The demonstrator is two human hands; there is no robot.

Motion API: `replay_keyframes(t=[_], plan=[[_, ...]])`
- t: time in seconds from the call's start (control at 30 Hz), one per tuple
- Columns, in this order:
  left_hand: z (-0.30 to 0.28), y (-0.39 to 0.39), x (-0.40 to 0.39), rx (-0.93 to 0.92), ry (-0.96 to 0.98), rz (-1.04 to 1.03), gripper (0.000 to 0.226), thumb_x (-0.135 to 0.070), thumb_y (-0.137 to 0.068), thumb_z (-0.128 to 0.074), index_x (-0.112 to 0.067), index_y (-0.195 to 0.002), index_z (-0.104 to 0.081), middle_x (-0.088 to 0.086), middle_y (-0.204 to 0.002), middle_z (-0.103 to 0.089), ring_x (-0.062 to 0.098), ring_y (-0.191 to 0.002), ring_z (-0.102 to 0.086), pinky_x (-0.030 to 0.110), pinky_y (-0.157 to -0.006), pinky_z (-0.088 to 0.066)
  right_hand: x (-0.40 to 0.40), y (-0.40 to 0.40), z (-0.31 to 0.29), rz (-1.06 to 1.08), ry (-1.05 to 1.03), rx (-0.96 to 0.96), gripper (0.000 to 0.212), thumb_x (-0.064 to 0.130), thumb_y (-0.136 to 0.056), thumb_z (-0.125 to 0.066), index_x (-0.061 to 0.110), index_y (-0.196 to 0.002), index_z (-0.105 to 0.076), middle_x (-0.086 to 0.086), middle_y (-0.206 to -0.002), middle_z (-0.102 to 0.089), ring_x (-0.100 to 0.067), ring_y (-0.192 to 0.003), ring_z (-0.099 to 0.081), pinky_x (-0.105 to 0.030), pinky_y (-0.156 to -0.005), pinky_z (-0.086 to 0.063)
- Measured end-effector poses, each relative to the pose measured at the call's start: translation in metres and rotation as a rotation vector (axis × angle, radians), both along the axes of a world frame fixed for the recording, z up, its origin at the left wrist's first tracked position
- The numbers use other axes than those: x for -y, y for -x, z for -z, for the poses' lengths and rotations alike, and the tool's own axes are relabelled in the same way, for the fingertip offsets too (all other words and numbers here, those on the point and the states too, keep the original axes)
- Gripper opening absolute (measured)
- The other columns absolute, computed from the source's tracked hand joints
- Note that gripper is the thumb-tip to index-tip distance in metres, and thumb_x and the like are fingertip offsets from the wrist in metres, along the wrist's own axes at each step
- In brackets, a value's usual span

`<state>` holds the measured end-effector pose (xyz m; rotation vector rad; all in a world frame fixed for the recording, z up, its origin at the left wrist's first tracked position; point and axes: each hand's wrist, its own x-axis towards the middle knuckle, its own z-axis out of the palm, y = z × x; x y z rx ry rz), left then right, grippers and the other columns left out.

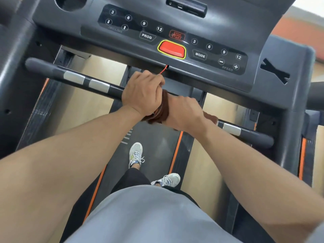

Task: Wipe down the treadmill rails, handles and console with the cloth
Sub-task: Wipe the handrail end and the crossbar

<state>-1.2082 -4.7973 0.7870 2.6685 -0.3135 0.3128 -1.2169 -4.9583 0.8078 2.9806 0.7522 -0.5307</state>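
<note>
A black front handlebar (57,71) with silver pulse sensors (99,85) runs across the treadmill below the dark console (175,28). A brown cloth (160,111) is wrapped around the bar's middle. My left hand (142,92) is closed over the bar and the cloth's left part. My right hand (185,113) grips the cloth on the bar just to the right, touching the left hand. A corner of the cloth (211,118) sticks out past the right hand. A thin red safety cord (163,70) hangs from under the console by my left knuckles.
The red stop key (171,49) sits mid-console among round number buttons, with a cup holder (70,2) at top left. The right end of the bar (256,137) shows another silver sensor. My feet in white sneakers (135,154) stand on the black belt with orange edge stripes.
</note>
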Motion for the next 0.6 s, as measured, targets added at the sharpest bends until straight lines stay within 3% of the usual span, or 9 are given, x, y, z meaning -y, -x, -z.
replay_keyframes(t=[0.1,0.23,0.33,0.47,0.53,0.6], plan=[[0.000,-0.001,-0.001,-0.012,-0.003,-0.001,0.026,-0.021,-0.092,-0.040,-0.015,-0.095,-0.065,0.006,-0.089,-0.065,0.028,-0.089,-0.059,0.042,-0.085,-0.043,0.001,-0.004,0.004,-0.006,0.007,0.026,0.049,0.049,-0.091,-0.055,0.026,-0.134,-0.048,0.002,-0.106,-0.073,-0.033,-0.091,-0.071,-0.035,-0.066,-0.040],[0.001,-0.002,-0.001,-0.034,-0.011,-0.104,0.023,-0.033,-0.096,-0.048,-0.023,-0.105,-0.067,0.002,-0.103,-0.064,0.025,-0.103,-0.056,0.031,-0.087,-0.036,0.033,0.004,0.004,0.065,0.009,-0.016,0.034,0.033,-0.084,-0.061,0.024,-0.114,-0.049,0.000,-0.092,-0.069,-0.036,-0.082,-0.068,-0.037,-0.065,-0.043],[0.002,0.000,-0.002,0.062,0.015,-0.062,0.017,-0.036,-0.094,-0.060,-0.021,-0.097,-0.069,-0.001,-0.098,-0.067,0.023,-0.103,-0.057,0.033,-0.087,-0.034,0.095,0.017,-0.008,0.170,0.087,-0.052,0.026,0.030,-0.084,-0.062,0.026,-0.105,-0.048,0.004,-0.088,-0.065,-0.030,-0.083,-0.068,-0.036,-0.067,-0.044],[-0.006,0.007,0.017,0.187,0.076,0.116,0.014,-0.027,-0.091,-0.068,-0.014,-0.095,-0.069,0.000,-0.093,-0.070,0.027,-0.101,-0.059,0.041,-0.086,-0.036,0.201,0.045,-0.019,0.293,0.198,0.026,0.029,0.026,-0.081,-0.070,0.024,-0.108,-0.058,0.002,-0.095,-0.071,-0.024,-0.086,-0.066,-0.038,-0.084,-0.051],[-0.014,0.010,0.048,0.112,0.113,0.257,0.019,-0.030,-0.091,-0.064,-0.013,-0.097,-0.070,0.000,-0.095,-0.070,0.027,-0.100,-0.060,0.042,-0.086,-0.040,0.221,0.053,-0.013,0.314,0.182,0.083,0.032,0.016,-0.079,-0.070,0.020,-0.108,-0.058,-0.003,-0.100,-0.069,-0.026,-0.091,-0.061,-0.039,-0.085,-0.047],[-0.028,0.011,0.086,-0.052,0.108,0.329,0.027,-0.038,-0.092,-0.058,-0.015,-0.103,-0.069,-0.001,-0.102,-0.070,0.027,-0.105,-0.059,0.041,-0.089,-0.040,0.220,0.057,-0.008,0.342,0.153,0.079,0.047,0.018,-0.079,-0.073,0.021,-0.123,-0.058,-0.006,-0.119,-0.065,-0.029,-0.112,-0.055,-0.042,-0.098,-0.044]])
